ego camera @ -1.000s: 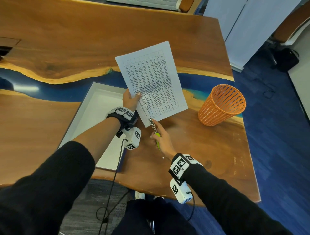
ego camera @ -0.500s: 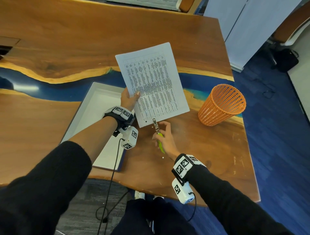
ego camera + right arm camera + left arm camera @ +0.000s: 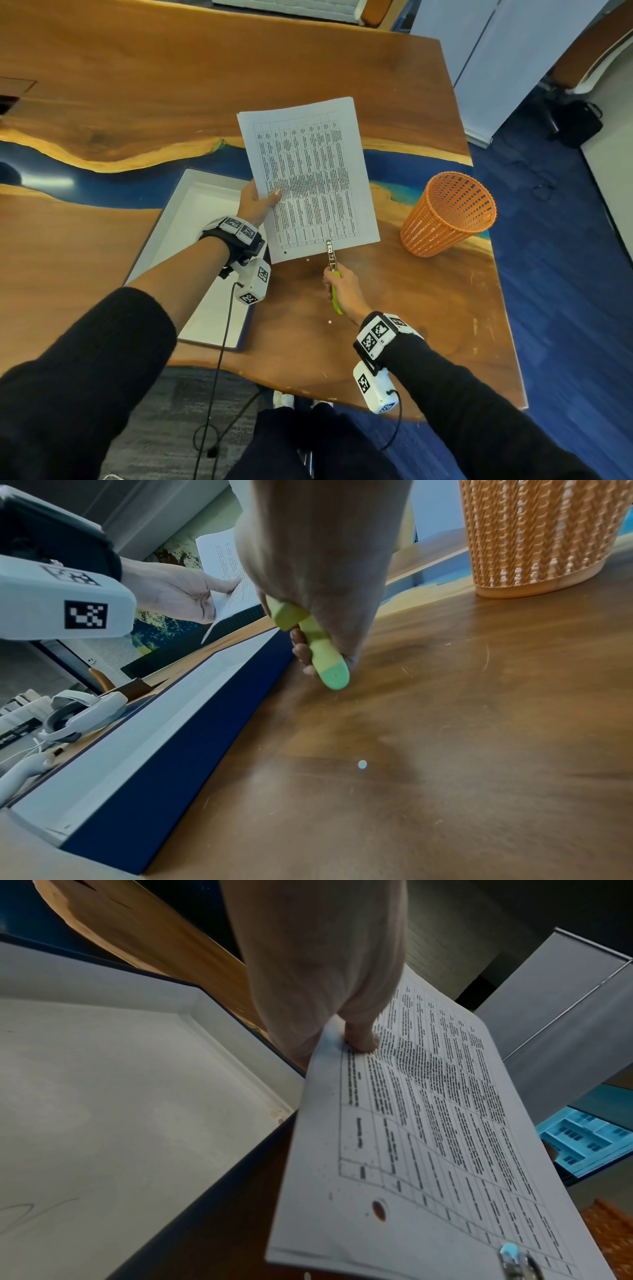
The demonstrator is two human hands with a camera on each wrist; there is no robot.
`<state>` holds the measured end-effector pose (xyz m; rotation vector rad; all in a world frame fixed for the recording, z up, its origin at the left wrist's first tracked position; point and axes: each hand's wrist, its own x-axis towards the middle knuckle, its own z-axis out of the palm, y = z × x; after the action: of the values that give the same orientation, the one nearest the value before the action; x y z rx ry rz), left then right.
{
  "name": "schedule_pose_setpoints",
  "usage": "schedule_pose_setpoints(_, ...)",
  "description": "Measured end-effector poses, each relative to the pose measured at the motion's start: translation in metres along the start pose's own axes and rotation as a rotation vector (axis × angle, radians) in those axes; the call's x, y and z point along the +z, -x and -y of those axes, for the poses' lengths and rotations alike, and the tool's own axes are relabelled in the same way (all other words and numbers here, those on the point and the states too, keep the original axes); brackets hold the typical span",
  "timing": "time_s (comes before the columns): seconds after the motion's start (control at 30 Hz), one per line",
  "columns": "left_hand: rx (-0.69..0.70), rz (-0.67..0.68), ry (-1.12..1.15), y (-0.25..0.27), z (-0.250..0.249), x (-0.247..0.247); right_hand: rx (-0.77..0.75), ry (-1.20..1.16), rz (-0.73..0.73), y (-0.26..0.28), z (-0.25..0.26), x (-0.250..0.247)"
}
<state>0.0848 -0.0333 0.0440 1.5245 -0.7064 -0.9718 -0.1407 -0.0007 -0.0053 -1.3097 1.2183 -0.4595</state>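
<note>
My left hand (image 3: 255, 204) pinches the left edge of a printed sheet of paper (image 3: 308, 178), thumb on top (image 3: 363, 1039), holding it above the wooden table (image 3: 376, 308). A punched hole (image 3: 378, 1210) shows near the sheet's lower left corner. My right hand (image 3: 344, 291) grips a hole punch with green handles (image 3: 318, 642); its metal head (image 3: 330, 251) sits over the sheet's near edge, right of the hole. Small paper dots (image 3: 329, 322) lie on the table.
A shallow white tray with a dark blue rim (image 3: 178, 222) lies on the table under my left arm. An orange mesh basket (image 3: 448, 214) stands at the right. The table's near edge runs just past my right wrist. A headset (image 3: 78, 718) lies beyond the tray.
The sheet has shifted slightly left and away in my left hand. My right hand moved the punch from the lower left corner rightward along the near edge, leaving a hole behind.
</note>
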Motion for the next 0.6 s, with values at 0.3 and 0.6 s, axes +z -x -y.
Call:
schedule_pose_setpoints(0.3,-0.003,-0.003,-0.016,0.0031,-0.0012,0.0022,0.044,0.001,0.060,0.0021,0.0004,0.0017)
schedule_pose_setpoints(0.6,0.002,0.013,-0.015,0.0036,-0.0016,0.0050,0.059,-0.020,0.067,0.0041,0.0012,0.0018)
